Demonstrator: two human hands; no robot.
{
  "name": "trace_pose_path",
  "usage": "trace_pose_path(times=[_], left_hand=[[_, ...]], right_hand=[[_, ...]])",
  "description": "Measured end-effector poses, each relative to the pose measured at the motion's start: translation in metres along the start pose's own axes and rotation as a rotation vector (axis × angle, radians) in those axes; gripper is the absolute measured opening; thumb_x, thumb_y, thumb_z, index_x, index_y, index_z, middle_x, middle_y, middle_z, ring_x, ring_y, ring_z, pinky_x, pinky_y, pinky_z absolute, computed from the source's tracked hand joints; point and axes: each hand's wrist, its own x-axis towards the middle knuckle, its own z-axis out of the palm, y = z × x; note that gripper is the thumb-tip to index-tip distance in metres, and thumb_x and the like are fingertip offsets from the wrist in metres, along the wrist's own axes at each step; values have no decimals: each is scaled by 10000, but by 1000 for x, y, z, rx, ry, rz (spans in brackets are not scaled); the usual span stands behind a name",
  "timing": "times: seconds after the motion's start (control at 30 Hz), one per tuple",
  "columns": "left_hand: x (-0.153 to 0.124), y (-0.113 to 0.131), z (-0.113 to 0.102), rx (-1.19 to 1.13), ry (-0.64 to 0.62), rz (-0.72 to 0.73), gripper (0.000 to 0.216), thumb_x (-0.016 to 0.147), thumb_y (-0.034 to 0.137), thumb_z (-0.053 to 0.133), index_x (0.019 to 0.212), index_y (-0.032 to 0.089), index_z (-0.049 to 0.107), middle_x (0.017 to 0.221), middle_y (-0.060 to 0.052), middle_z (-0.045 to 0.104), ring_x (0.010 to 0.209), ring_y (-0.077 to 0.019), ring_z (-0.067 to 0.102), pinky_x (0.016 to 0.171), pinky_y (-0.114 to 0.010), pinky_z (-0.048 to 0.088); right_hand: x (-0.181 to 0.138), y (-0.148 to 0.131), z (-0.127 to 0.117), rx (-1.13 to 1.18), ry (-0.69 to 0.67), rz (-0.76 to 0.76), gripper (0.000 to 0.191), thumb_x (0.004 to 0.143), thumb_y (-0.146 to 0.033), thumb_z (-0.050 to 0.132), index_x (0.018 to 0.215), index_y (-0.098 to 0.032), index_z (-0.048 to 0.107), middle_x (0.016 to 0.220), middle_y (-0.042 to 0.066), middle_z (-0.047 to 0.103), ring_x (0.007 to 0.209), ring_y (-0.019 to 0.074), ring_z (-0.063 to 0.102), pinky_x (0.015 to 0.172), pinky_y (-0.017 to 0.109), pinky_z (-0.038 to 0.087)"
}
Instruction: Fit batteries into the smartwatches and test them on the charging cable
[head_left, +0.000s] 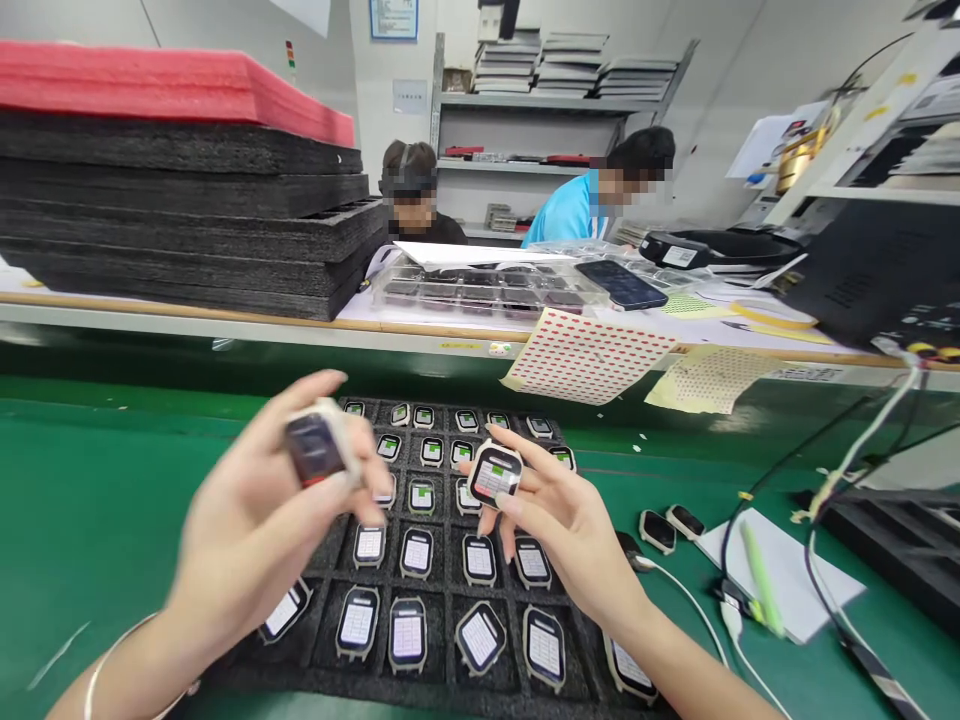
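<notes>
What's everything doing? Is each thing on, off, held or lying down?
Left hand: holding
Left-hand watch: tilted, screen mostly dark, blurred
Right hand: holding
Right-hand watch: screen lit
Tray watches: lying down, many screens lit
Loose watches: lying down, screens dark
Phone: lying down, screen dark
Green pen: lying down
Foam slabs: stacked
Red-dotted sheet: hanging down

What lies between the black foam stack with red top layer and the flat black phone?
A clear plastic compartment tray, partly covered by white paper, as the head view shows.
</notes>
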Motion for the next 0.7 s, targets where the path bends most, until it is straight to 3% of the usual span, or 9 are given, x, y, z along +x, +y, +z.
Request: trace_pose_path(times=[0.13, 0.2, 0.4, 0.57, 0.7], left_hand=[[23, -33, 15, 13, -202, -172, 499, 814, 141, 624, 1269, 235, 444, 912, -45, 597, 779, -154, 615, 634, -256, 546], [24, -46, 16, 0, -243, -243, 544, 802, 123, 627, 1292, 225, 414, 946, -56, 596, 834, -168, 613, 696, -287, 551], [22, -55, 14, -41, -265, -290, 611, 789, 109, 614, 1338, 212, 366, 1005, -79, 600, 912, -197, 605, 794, -367, 542], [26, -56, 15, -11, -231, -299, 564, 856, 227, 572, 1362, 171, 331, 980, -98, 611, 877, -206, 621, 753, -373, 554], [29, -58, 14, 11, -206, -267, 586, 875, 241, 550, 1390, 154, 284, 948, -96, 617, 827, -188, 626, 694, -339, 565]], right_hand=[[2, 2, 0, -30, 21, -6, 496, 837, -260, 620, 1309, -206, 475, 1012, 121, 667, 611, 158, 605, 442, 250, 477], [3, 4, -2, -59, 47, -8, 450, 842, -281, 620, 1271, -201, 507, 949, 104, 677, 571, 148, 592, 419, 235, 455], [7, 8, -10, -157, 104, -1, 398, 836, -324, 645, 1198, -189, 548, 829, 72, 683, 444, 100, 524, 369, 205, 388], [5, 8, -14, -118, 63, -4, 418, 854, -320, 622, 1243, -201, 526, 864, 84, 680, 482, 123, 555, 378, 216, 395], [1, 5, -16, -72, -9, 4, 431, 870, -266, 602, 1286, -217, 501, 753, 44, 648, 537, 139, 572, 405, 214, 421]])
